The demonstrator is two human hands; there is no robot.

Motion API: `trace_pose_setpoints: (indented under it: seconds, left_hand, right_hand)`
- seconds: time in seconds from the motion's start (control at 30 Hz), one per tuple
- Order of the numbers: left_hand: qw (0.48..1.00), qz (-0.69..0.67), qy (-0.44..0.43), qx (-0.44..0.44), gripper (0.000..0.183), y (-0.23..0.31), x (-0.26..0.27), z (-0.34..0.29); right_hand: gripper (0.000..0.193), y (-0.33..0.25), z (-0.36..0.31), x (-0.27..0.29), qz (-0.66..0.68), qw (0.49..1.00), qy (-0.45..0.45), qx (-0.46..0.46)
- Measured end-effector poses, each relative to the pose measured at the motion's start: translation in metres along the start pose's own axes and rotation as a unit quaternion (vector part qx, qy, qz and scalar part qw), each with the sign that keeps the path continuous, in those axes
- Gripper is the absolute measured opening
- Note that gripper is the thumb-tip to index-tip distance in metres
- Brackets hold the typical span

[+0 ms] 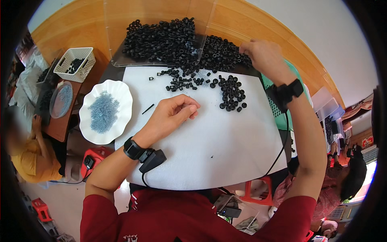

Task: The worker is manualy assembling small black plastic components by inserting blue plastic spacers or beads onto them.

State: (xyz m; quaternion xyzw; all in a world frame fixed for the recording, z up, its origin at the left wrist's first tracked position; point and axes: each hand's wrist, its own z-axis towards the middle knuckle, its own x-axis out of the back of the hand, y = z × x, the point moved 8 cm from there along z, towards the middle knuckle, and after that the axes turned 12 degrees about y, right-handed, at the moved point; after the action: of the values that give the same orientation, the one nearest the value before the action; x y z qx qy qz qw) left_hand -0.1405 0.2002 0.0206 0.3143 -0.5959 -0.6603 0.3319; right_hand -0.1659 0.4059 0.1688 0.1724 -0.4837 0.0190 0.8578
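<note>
Many black pieces (173, 44), white plate (125, 103), perhaps beads (102, 113)

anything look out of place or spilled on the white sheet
Mildly, yes: a tiny dark scrap sits alone on the near part of the white sheet, well apart from the clustered black pieces. A thin black stick also lies slanted beside the left hand, though it may be a tool. Nothing looks clearly damaged.

Head view: left unit of head-worn fisheye pair. Faces down and forward over white mat (234, 145); wearer's red shirt (185, 218) at lower edge, wood panel (242, 24) at top. Range: close above left hand (170, 116), right hand (268, 58).
</note>
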Motion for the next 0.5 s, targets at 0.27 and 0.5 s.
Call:
trace_pose_setpoints:
  seconds: [0.27, 0.5]
  left_hand:
    - [0.995, -0.036, 0.094, -0.025, 0.018, 0.001, 0.017, 0.002]
    - [0.996, -0.013, 0.087, -0.031, 0.017, 0.003, 0.016, 0.001]
  right_hand:
    - [0.014, -0.016, -0.017, -0.078, 0.173, 0.979, -0.083, -0.073]
    - [0.015, -0.031, -0.042, -0.109, 0.199, 0.97, -0.1, -0.104]
